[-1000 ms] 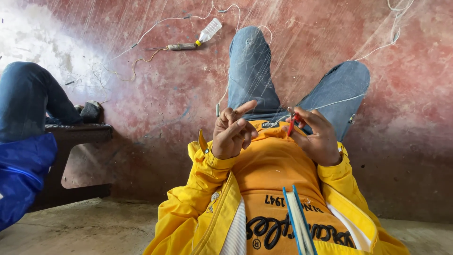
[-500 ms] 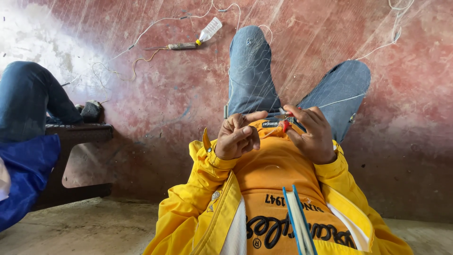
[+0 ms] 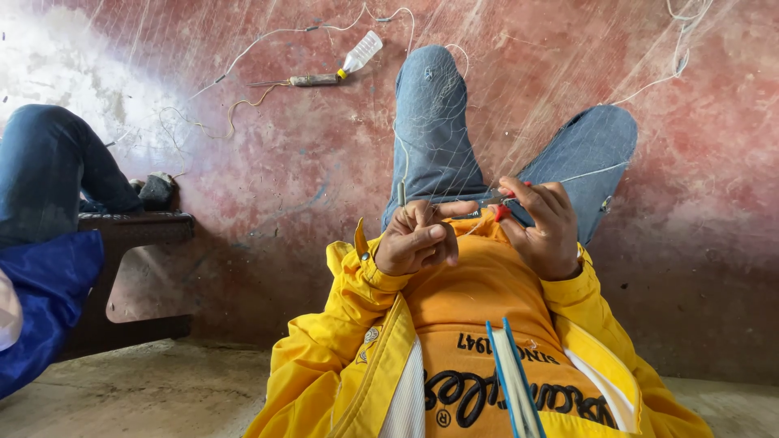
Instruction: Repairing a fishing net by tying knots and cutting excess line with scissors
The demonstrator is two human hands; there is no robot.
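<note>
My left hand (image 3: 418,239) is curled over my orange shirt, its fingers pinching fine net twine (image 3: 403,162) with a small grey weight (image 3: 401,193) hanging just above the knuckles. Close beside it, my right hand (image 3: 545,231) grips a small red-handled cutting tool (image 3: 505,211) whose tip points toward the left hand. A thin, pale fishing net (image 3: 519,97) drapes over my jeans-clad knees (image 3: 434,122) and spreads across the red floor. A white cord (image 3: 596,172) runs along my right thigh.
On the red floor beyond my knees lie a small plastic bottle (image 3: 361,53), a grey stick-like tool (image 3: 312,79) and loose cord (image 3: 235,109). Another person in jeans and a blue jacket (image 3: 45,284) sits at left on a dark bench (image 3: 138,231).
My left hand's raised fingers have curled shut on the twine. Both hands have drawn closer together over my chest.
</note>
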